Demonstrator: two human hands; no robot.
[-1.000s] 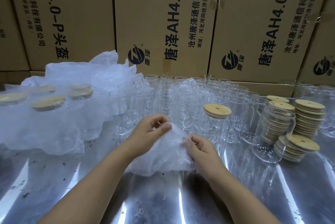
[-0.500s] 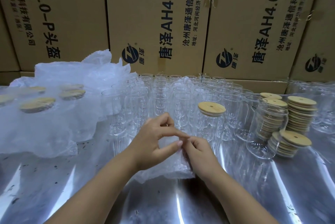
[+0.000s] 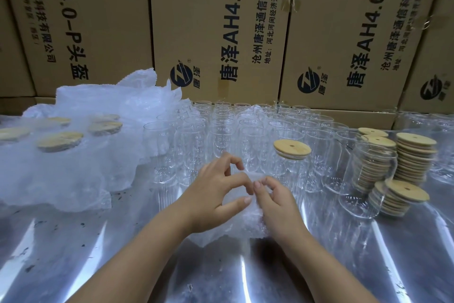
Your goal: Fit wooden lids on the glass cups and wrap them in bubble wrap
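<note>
My left hand (image 3: 216,194) and my right hand (image 3: 275,200) meet over a bubble wrap piece (image 3: 239,226) lying on the shiny table, fingertips pinching its top edge. Behind them stand several rows of empty glass cups (image 3: 221,130). One glass cup (image 3: 287,167) just right of my hands carries a wooden lid (image 3: 292,149). Stacks of wooden lids (image 3: 415,157) stand at the right, some leaning (image 3: 398,198). Several wrapped, lidded cups (image 3: 59,141) lie under bubble wrap at the left.
A wall of printed cardboard boxes (image 3: 221,32) stands right behind the cups. A loose heap of bubble wrap (image 3: 103,106) covers the left of the reflective metal table (image 3: 245,273). An empty cup (image 3: 368,180) stands in front of the lid stacks.
My hands have drawn closer together over the bubble wrap piece, and the fingertips now meet at its top edge. The sheet is more bunched under them.
</note>
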